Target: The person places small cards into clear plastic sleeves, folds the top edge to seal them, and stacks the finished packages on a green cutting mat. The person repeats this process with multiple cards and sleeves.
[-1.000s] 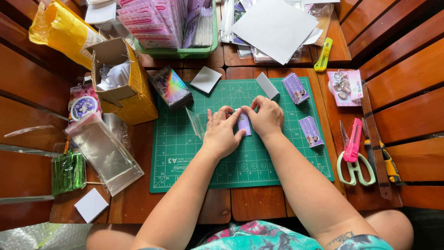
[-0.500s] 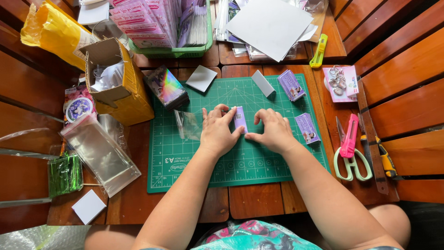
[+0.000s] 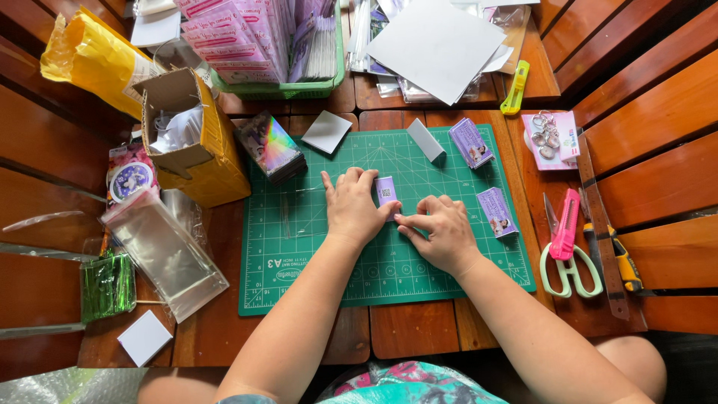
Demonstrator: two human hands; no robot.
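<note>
My left hand [image 3: 351,206] lies flat on the green cutting mat [image 3: 299,277], fingers spread loose and pressing down just beside the small purple card [image 3: 386,190], which sits near the middle of the mat, a little toward the far side. My right hand [image 3: 440,230] comes in from the right with its fingers curled, the fingertips [image 3: 401,218] pinching at the near edge of the card. Whether a clear sleeve is caught under them, I cannot tell.

I judge that the thin, glossy card could skid across the smooth mat if my left hand eases off. If I pinch too hard, a corner may crease. My right forearm sits near the two purple cards [image 3: 496,212] on the right, and a careless sweep could knock them toward the scissors [image 3: 568,258].
</note>
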